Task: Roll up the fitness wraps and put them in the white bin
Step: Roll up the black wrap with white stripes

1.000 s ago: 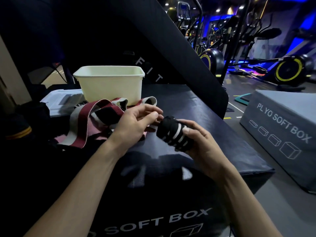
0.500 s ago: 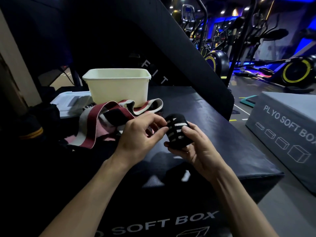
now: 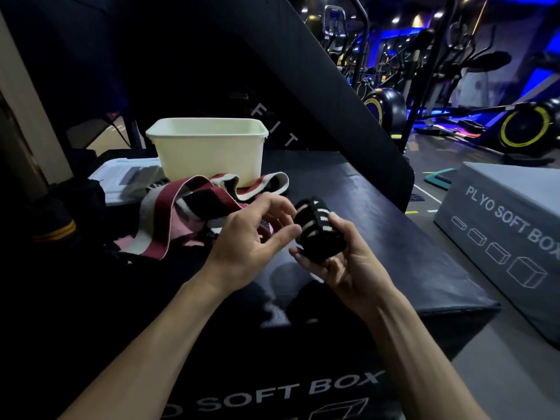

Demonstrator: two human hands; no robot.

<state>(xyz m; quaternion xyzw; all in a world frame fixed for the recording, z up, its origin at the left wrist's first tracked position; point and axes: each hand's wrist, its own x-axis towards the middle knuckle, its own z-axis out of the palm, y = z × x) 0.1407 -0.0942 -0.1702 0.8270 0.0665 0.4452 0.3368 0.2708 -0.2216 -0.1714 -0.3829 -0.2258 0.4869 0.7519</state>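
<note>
A rolled black wrap with white stripes (image 3: 318,234) sits in my right hand (image 3: 348,268); the fingers curl under it and the thumb presses on top. My left hand (image 3: 245,241) is just left of the roll, fingers loosely spread, thumb tip at the roll's edge, holding nothing. Unrolled red, white and black wraps (image 3: 169,213) lie in a heap on the black soft box (image 3: 378,201) behind my left hand. The white bin (image 3: 209,153) stands upright behind that heap, and its inside is hidden from this angle.
A slanted black pad (image 3: 318,86) rises behind the bin. A clear flat lid or case (image 3: 121,180) lies left of the bin. A grey plyo soft box (image 3: 500,225) stands on the floor at right. Gym machines fill the far right background.
My left hand has let go of the roll's end and its fingers have spread. My right hand has turned the roll more upright and holds it alone.
</note>
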